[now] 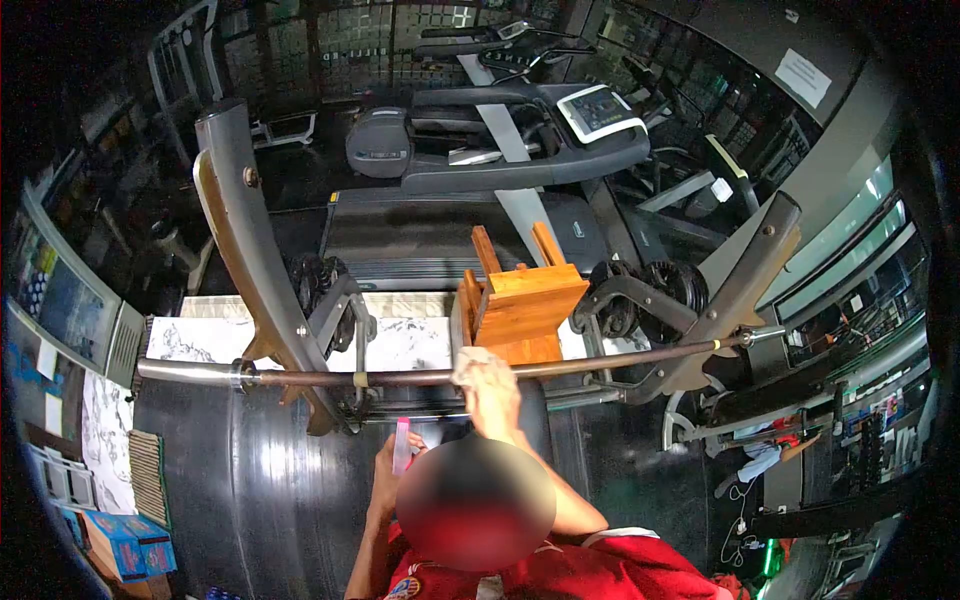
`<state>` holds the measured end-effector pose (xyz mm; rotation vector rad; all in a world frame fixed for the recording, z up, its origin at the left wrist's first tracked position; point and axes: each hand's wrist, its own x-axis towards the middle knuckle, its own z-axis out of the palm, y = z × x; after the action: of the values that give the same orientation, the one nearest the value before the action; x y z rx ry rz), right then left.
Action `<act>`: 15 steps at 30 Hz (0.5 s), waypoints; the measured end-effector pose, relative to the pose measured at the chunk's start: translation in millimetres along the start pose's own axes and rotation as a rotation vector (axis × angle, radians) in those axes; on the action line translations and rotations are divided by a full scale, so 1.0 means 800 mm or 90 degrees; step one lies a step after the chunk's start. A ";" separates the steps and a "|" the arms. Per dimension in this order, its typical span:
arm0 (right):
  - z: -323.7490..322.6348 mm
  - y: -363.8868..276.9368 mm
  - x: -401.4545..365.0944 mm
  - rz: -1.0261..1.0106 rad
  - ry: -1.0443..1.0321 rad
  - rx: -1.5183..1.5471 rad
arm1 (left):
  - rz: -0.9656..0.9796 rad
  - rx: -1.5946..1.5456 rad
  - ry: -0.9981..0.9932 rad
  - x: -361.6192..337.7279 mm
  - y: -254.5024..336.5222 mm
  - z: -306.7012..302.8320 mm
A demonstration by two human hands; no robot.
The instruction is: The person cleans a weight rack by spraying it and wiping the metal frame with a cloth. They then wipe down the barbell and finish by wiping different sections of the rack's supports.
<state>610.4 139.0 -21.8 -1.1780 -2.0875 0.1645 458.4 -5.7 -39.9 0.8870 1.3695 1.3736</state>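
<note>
My right hand [493, 398] is closed around a pale cloth [474, 364], pressing it onto the middle of a long barbell [420, 378]. The bar lies across a rack, with its left upright [252, 215] and right upright [748, 265] on either side. Lower and to the left, my left hand [387, 462] grips a slim translucent bottle [401, 448] with a pink top. That bottle is held upright, apart from the bar. A blurred patch hides part of my body and forearms.
Just beyond the bar stands an orange-brown wooden piece [525, 310]. Behind it are treadmills [480, 140]. Weight plates [676, 288] hang on the rack. A blue box [130, 543] sits at lower left. Another person's arm [800, 450] shows at the right.
</note>
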 end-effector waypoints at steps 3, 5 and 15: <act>0.037 -0.012 -0.015 -0.068 -0.077 0.104 | 0.007 -0.006 0.004 0.001 -0.004 -0.003; 0.028 -0.012 -0.016 -0.051 -0.093 0.134 | 0.017 0.003 0.001 0.001 -0.003 -0.002; -0.038 0.114 -0.037 0.191 0.200 -0.046 | 0.006 -0.003 -0.017 -0.001 -0.006 0.009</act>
<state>702.8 161.6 -54.8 -1.4565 -1.6517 0.0386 465.9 -5.0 -44.1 0.9067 1.3422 1.3666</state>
